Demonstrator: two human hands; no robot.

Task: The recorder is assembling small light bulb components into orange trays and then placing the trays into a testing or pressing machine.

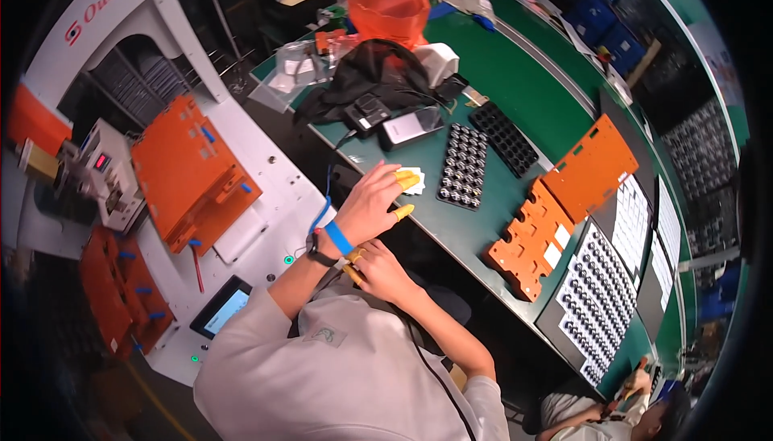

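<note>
My left hand reaches over the near edge of the green table, palm down, with yellow finger cots on some fingertips. Its fingers are apart. One covered fingertip rests on or just above a small white scalloped piece, while the thumb side stays clear of it. A blue wrist strap and a dark watch circle that wrist. Close to my body, just below the left wrist, my right hand has curled fingers, also with yellow cots. Whatever it may hold is hidden.
Black trays of round dark parts stand past my left hand. Orange fixture plates and a white sheet of round parts lie right. A white machine carries orange plates. Another person works at lower right.
</note>
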